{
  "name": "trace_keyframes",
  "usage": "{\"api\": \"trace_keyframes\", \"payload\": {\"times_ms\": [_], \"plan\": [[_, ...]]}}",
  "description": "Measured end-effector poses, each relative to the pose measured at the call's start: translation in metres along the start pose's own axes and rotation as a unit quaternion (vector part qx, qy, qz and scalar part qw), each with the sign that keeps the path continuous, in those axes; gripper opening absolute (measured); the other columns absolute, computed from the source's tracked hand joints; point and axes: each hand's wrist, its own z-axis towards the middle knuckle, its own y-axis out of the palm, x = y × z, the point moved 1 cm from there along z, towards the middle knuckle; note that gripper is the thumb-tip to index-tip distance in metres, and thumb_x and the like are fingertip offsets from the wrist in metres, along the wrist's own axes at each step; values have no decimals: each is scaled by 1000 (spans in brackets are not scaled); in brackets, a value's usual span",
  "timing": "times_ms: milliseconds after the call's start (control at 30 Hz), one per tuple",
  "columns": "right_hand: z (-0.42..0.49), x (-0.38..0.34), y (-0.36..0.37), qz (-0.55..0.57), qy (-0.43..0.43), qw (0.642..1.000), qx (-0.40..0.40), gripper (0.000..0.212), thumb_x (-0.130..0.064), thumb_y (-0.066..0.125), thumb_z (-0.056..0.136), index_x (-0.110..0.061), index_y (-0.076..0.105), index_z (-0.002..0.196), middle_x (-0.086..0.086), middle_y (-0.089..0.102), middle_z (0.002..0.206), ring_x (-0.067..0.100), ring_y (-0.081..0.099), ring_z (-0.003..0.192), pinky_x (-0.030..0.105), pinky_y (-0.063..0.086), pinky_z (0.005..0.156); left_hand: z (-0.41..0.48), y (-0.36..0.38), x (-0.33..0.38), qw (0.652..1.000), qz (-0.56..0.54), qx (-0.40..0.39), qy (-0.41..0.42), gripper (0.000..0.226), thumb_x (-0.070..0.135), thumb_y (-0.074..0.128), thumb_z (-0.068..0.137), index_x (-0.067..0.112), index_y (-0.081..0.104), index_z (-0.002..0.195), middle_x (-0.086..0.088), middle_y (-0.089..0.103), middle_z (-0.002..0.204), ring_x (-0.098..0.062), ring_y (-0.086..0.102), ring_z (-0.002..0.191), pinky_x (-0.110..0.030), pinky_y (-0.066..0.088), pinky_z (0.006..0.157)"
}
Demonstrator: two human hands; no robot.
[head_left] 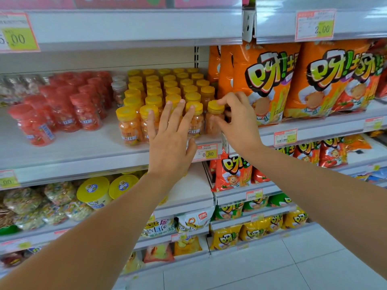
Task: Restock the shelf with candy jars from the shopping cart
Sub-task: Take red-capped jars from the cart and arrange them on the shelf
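Several yellow-lidded candy jars (167, 88) stand in rows on the white middle shelf (73, 151). My left hand (169, 135) lies flat with straight fingers against the front-row jars. My right hand (236, 120) grips the rightmost front jar (214, 114), with a finger on its yellow lid and the thumb low on its side. The shopping cart is out of view.
Red-lidded candy jars (62, 107) stand to the left on the same shelf, one tilted at the front. Large orange snack bags (261, 80) crowd the right, right beside the held jar. The upper shelf edge (125, 28) overhangs. Snack tubs and bags fill the lower shelves.
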Motion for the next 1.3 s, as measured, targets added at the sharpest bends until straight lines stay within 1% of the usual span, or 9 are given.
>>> {"api": "trace_keyframes", "payload": {"times_ms": [167, 300, 467, 600, 733, 900, 1100, 1200, 1300], "plan": [[4, -2, -3, -77, -14, 997, 7, 22, -12, 70, 84, -12, 64, 106, 5, 56, 109, 21, 58, 88, 38, 50, 74, 0, 0, 2, 1000, 3, 4, -3, 65, 29, 54, 89, 21, 31, 149, -3, 28, 156, -26, 16, 147, -50, 0, 118], [6, -4, -3, -69, 6, 998, 6, 34, -36, 73, 82, -14, 61, 105, 2, 57, 108, 15, 56, 81, 32, 46, 69, 1, 1, 3, 1000, 10, 11, -5, 67, 29, 55, 88, 22, 31, 149, -3, 31, 154, -27, 19, 146, -52, 3, 118], [7, -2, -2, -48, 3, 999, 24, 20, -18, 71, 86, -13, 64, 103, 2, 67, 102, 18, 63, 84, 39, 53, 74, 0, 2, 5, 1000, 13, 14, -10, 68, 28, 57, 86, 22, 31, 149, -4, 32, 153, -28, 19, 145, -54, 5, 118], [2, 0, -2, -36, 1, 999, 27, 25, -15, 68, 87, -11, 66, 112, 5, 67, 115, 20, 63, 102, 31, 50, 88, 0, 3, 4, 1000, 15, 15, -8, 69, 28, 58, 86, 22, 31, 149, -4, 32, 153, -28, 19, 146, -53, 4, 118], [6, 0, 0, -50, 17, 998, 25, 34, -33, 75, 81, -14, 61, 105, 3, 60, 106, 18, 59, 93, 34, 49, 77, 0, 3, 3, 1000, 17, 18, -6, 71, 28, 59, 85, 22, 30, 149, -5, 32, 153, -28, 19, 146, -53, 3, 118], [11, -2, 3, -71, -4, 997, 28, 22, -19, 69, 85, -15, 66, 106, 3, 63, 106, 20, 61, 91, 40, 52, 76, -1, 3, 2, 1000, 18, 12, 1, 71, 29, 58, 85, 22, 29, 149, -4, 30, 154, -28, 18, 146, -53, 4, 118], [15, 0, 6, -62, 7, 998, 23, 27, -27, 73, 83, -14, 62, 103, 3, 65, 93, 18, 61, 84, 37, 53, 70, 0, 2, 1, 1000, 19, 10, 4, 71, 30, 58, 85, 22, 30, 149, -4, 30, 154, -28, 18, 146, -53, 4, 118], [17, 2, 6, -84, 5, 996, 22, 23, -15, 68, 86, -15, 64, 109, 6, 65, 103, 21, 62, 90, 42, 54, 76, 0, 2, 0, 1000, 23, 8, 6, 71, 30, 58, 85, 22, 29, 149, -4, 30, 154, -28, 18, 146, -53, 4, 118], [15, -1, 4, -86, 8, 996, 11, 39, -14, 65, 89, -16, 59, 127, 9, 60, 119, 26, 61, 103, 41, 52, 86, 0, 1, 1, 1000, 25, 10, 5, 72, 29, 59, 84, 22, 29, 149, -4, 30, 154, -28, 18, 146, -52, 2, 117]]}}
